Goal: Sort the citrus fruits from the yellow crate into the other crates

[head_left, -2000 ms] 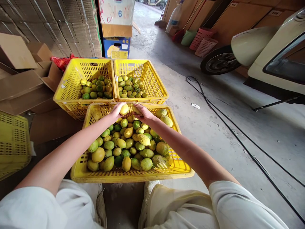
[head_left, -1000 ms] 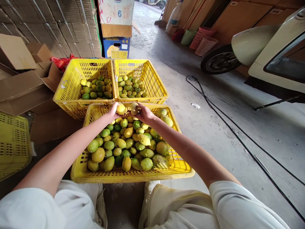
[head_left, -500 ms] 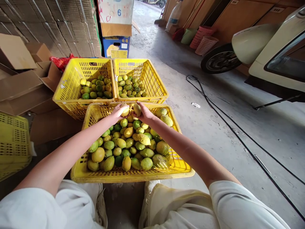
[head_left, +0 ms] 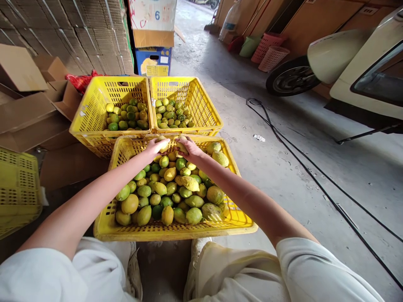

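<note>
My left hand (head_left: 154,148) is closed around a pale yellow lemon (head_left: 163,145) above the far side of the front yellow crate (head_left: 176,233). Just to its right, my right hand (head_left: 191,150) grips another greenish-yellow lemon (head_left: 181,146), its far side partly covered by my fingers. A small gap separates the two fruits. Below them, the front crate holds many loose green and yellow lemons (head_left: 190,183) of mixed sizes. Larger ones, such as a rough green-brown lemon (head_left: 213,212), lie along its right and near sides.
Behind stand two more yellow crates, a left one (head_left: 91,90) and a right one (head_left: 206,105), both part-filled with lemons. Cardboard boxes (head_left: 28,111) lie to the left beside a yellow-green crate (head_left: 19,188). A black cable (head_left: 302,157) crosses the floor near a parked scooter (head_left: 340,54).
Both lemons have turned slightly in my fingers, and my right fingers now cover more of theirs. The hands stay nearly in place; the crates have not moved.
</note>
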### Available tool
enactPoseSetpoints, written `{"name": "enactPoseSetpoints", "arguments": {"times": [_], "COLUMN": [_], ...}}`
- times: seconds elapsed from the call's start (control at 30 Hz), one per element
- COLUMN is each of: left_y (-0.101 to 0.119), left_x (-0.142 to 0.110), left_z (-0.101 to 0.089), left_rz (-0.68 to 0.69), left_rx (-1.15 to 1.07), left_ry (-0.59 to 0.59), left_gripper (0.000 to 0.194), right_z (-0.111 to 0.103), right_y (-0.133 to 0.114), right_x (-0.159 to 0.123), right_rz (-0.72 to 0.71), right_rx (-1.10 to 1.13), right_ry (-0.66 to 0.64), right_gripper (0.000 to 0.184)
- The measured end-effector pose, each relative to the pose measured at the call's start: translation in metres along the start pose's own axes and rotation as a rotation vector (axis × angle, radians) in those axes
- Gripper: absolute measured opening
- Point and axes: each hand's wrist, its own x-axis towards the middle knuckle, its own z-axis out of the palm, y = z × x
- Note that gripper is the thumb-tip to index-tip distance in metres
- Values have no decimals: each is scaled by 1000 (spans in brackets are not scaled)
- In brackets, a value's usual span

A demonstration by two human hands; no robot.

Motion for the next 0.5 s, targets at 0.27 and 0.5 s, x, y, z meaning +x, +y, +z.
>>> {"name": "enactPoseSetpoints", "arguments": {"times": [0.27,0.5], "left_y": [-4,-5], "left_x": [6,11], "left_z": [-1,-4], "left_rz": [-40,-66], "left_rx": [-30,21], "left_ry": [9,-21], "left_gripper": [15,14], "right_z": [2,1], "right_y": [-2,-5], "right_x": [2,-1], "right_rz": [82,100], "right_rx": [61,132], "right_ry": [48,50], "right_gripper": [12,15]}}
